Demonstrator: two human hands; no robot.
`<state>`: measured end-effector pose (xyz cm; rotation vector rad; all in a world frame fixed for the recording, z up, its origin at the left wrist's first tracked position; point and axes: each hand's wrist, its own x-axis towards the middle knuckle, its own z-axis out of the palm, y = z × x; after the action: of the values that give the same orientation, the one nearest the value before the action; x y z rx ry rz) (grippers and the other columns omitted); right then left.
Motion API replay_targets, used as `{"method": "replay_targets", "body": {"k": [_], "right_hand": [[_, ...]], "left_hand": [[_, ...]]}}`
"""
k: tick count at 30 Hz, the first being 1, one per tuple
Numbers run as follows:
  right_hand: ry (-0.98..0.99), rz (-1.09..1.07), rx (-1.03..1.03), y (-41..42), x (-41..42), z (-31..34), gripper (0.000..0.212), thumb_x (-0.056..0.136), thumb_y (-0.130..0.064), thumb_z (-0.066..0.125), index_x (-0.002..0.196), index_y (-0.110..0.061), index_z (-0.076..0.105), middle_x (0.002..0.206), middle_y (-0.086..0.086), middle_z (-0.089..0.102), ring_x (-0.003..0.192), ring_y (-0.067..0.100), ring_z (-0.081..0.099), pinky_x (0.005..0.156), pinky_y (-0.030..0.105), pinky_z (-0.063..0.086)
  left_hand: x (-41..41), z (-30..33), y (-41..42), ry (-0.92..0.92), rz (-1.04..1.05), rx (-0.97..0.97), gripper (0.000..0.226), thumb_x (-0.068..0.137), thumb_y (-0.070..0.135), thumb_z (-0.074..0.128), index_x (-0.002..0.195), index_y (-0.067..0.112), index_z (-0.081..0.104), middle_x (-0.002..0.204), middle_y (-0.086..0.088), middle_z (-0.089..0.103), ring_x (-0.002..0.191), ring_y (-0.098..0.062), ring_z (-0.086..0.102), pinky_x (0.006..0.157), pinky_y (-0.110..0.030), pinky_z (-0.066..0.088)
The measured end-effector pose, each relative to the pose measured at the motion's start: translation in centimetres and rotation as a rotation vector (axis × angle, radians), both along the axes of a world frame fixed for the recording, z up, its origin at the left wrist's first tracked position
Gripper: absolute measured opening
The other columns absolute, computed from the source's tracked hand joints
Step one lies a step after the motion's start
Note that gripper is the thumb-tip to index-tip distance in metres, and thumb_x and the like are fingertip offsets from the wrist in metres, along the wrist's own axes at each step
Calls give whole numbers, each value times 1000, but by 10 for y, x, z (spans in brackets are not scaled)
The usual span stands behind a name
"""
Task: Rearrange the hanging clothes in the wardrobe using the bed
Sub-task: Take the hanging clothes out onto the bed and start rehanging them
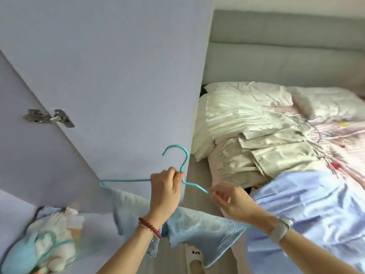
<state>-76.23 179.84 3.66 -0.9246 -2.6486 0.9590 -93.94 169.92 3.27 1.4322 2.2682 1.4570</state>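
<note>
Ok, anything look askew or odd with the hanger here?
Yes. The light blue garment sags off the teal hanger, whose bare right arm is pinched by the right hand; the left hand grips its neck.

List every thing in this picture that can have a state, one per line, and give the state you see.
Left hand: grips the teal hanger at its neck.
Right hand: pinches the hanger's right end.
Teal hanger: held upright, hook up.
Blue garment: draped low on the hanger, partly on.
Wardrobe door: open, hinge showing.
Clothes pile: lying folded on the bed.
Light blue shirt: spread on the bed.
Pillows: lying by the headboard.
</note>
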Motion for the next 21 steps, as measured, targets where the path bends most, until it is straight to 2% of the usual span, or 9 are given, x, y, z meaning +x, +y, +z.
{"method": "replay_targets", "body": {"k": [3, 6, 9, 11, 13, 15, 17, 19, 21], "right_hand": [[70, -89, 111, -5, 31, 8, 16, 88, -24, 56, 77, -14, 60, 66, -4, 53, 59, 11, 46, 59, 31, 41], [178, -314, 135, -2, 62, 8, 23, 87, -25, 52, 66, -19, 48, 53, -14, 36, 56, 7, 35, 53, 21, 25], [245, -511, 80, 16, 94, 7, 9, 88, -21, 54, 81, -25, 58, 51, -21, 43, 53, 0, 43, 52, 21, 28], [227, -607, 89, 43, 121, 6, 9, 88, -21, 57, 95, -21, 63, 51, -19, 46, 57, 7, 48, 52, 23, 31], [202, -682, 116, 71, 149, 9, 9, 87, -20, 58, 92, -17, 65, 52, -14, 51, 60, 14, 49, 54, 27, 34], [217, -701, 127, 94, 172, 10, 8, 87, -18, 58, 85, -14, 65, 55, -13, 51, 55, 12, 45, 54, 30, 37], [198, -718, 140, 111, 190, 9, 10, 88, -19, 57, 82, -14, 64, 53, -17, 44, 54, 7, 40, 55, 27, 32], [156, -678, 155, 126, 200, 9, 11, 89, -20, 56, 87, -13, 64, 54, -13, 46, 54, 15, 44, 55, 26, 31], [130, -622, 163, 142, 201, 11, 16, 90, -23, 54, 96, -12, 63, 55, 0, 54, 57, 26, 51, 54, 29, 33]], "left_hand": [[33, 16, 34, 30, -157, 17, 25, 85, 18, 53, 62, 6, 55, 52, -5, 56, 47, -26, 50, 58, -38, 38], [67, 28, 72, 8, -287, 17, 26, 85, 26, 48, 62, 15, 50, 51, 5, 48, 50, -20, 44, 65, -35, 38], [102, 27, 117, -42, -391, -4, 29, 87, 25, 48, 62, 10, 53, 51, 14, 40, 53, -16, 40, 64, -32, 33], [131, 23, 150, -83, -434, -16, 30, 91, 18, 52, 61, 16, 49, 48, 15, 38, 51, -11, 38, 63, -32, 31], [161, 21, 180, -139, -487, -40, 31, 92, 18, 52, 61, 20, 47, 48, 13, 41, 50, -11, 40, 61, -35, 34], [187, 19, 205, -195, -552, -55, 29, 92, 20, 50, 63, 18, 49, 52, 7, 47, 53, -20, 44, 59, -41, 40], [205, 16, 225, -192, -595, -74, 27, 92, 19, 50, 65, 15, 51, 55, -1, 50, 54, -24, 47, 58, -44, 42], [215, 14, 243, -189, -614, -92, 28, 92, 15, 52, 65, 16, 52, 55, 0, 51, 53, -18, 47, 56, -42, 41], [218, 15, 258, -202, -624, -109, 29, 92, 13, 52, 64, 18, 52, 54, 4, 50, 52, -11, 47, 56, -36, 39]]}}
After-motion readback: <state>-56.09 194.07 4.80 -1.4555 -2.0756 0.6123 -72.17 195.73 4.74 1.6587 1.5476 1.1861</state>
